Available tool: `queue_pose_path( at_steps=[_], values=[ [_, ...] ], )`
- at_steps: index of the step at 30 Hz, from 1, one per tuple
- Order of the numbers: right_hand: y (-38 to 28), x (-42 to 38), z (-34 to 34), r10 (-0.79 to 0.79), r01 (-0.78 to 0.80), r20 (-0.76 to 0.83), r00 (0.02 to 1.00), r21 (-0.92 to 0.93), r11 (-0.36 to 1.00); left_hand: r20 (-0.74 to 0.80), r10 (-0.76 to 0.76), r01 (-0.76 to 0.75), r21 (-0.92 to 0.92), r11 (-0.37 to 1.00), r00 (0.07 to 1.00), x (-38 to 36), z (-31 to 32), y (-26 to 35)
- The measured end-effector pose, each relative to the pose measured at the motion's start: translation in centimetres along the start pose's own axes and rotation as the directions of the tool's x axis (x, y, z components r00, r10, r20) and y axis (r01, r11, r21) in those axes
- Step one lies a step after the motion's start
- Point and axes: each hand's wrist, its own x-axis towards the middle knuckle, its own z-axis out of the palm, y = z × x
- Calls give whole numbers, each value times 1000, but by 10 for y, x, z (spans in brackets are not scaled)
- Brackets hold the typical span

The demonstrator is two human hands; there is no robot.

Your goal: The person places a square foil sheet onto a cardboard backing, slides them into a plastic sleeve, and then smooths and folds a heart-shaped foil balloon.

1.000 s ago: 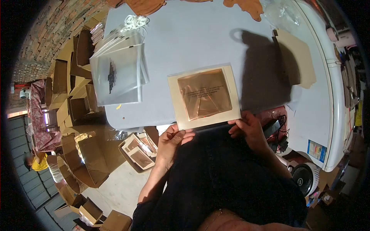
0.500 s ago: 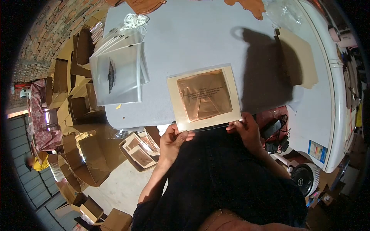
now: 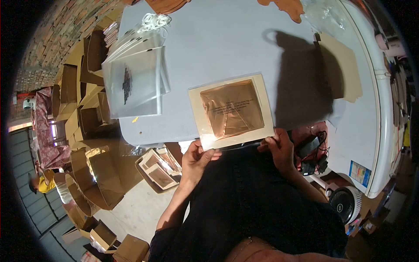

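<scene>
Head view — our left hand (image 3: 197, 158) and right hand (image 3: 278, 147) pinch the sleeved card (image 3: 231, 111) by its near corners, steadying it flat on the worktop (image 3: 227, 48) at frame centre.

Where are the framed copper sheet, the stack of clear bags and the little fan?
framed copper sheet (image 3: 232, 109), head view, on the copper middle.
stack of clear bags (image 3: 135, 85), head view, on the top bag's face.
fan (image 3: 345, 199), head view, on its round grille.

At your twelve o'clock, the square cream card with coppery foil centre (image 3: 231, 111) gleams inside glossy clear plastic; the grey table (image 3: 227, 48) looks smooth, matt.
</scene>
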Motion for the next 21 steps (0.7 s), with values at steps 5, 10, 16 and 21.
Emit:
queue_pose_path(
  at_steps=[5, 10, 16, 21],
  values=[
    [1, 0, 1, -16, 12, -37, 999, -112, 994, -33, 14, -13, 24, 1000, 999, 2, 0, 0],
    [-2, 0, 8, -47, 39, -55, 997, -134, 990, -95, -52, 59, 73, 996, 994, 5, 2, 8],
    [-22, 8, 15, -34, 23, -84, 996, -136, 990, -116, 24, -22, 17, 1000, 993, 3, 11, 28],
    [-41, 35, 12, -121, 110, -62, 991, -155, 982, -126, 100, -86, 106, 991, 987, 18, 11, 60]
  ],
)
